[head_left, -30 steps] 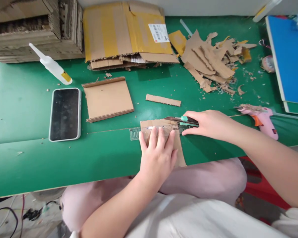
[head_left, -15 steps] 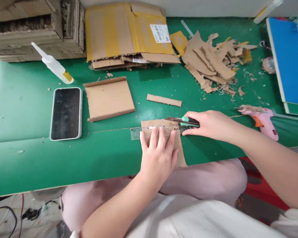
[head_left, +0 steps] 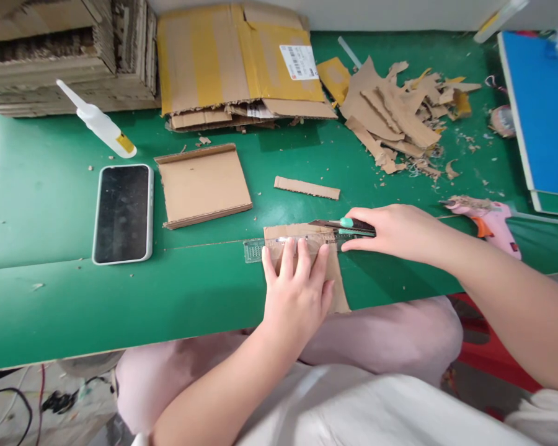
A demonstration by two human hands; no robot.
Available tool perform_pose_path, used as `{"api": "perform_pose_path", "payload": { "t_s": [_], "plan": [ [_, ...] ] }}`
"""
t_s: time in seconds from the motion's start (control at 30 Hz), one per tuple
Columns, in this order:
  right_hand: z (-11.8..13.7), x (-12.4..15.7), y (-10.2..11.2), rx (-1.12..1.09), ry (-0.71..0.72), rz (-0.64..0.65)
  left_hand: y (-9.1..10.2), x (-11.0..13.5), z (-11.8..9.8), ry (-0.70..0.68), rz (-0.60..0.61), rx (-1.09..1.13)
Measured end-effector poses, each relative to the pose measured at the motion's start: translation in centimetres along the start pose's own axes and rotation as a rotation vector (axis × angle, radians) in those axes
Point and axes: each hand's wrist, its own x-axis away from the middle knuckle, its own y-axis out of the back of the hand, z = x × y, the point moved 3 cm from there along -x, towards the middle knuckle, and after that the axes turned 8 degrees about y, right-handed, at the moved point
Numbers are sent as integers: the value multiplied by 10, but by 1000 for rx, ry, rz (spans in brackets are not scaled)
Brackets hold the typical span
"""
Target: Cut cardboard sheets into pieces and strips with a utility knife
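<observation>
My left hand [head_left: 296, 291] lies flat with fingers stretched out, pressing a clear plastic ruler [head_left: 256, 249] onto a small brown cardboard piece [head_left: 338, 291] at the near edge of the green table [head_left: 65, 297]. My right hand [head_left: 395, 230] is closed round a utility knife [head_left: 341, 225] with a teal slider. Its blade lies along the ruler's far edge, at the top of the cardboard piece.
A phone [head_left: 123, 212] lies face up at left, beside a folded cardboard panel [head_left: 203, 184] and a thin strip [head_left: 307, 187]. A glue bottle [head_left: 97, 122], flattened boxes [head_left: 242, 62], scrap pieces [head_left: 395, 111], a pink glue gun [head_left: 490, 222] and a blue board [head_left: 544, 111] lie around.
Almost nothing differs; my right hand with the knife has shifted a few pixels to the right along the ruler. My left hand stays in place.
</observation>
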Motion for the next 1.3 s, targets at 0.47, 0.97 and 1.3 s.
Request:
{"api": "perform_pose_path", "payload": {
  "t_s": [0.47,0.97,1.3],
  "plan": [
    [-6,0,9,53,3,123,-1,0,-1,0,-20,-10],
    [-7,0,5,1,15,144,-1,0,-1,-3,-20,-9],
    [-4,1,4,0,-1,162,0,0,-2,-1,-24,-8]
  ]
}}
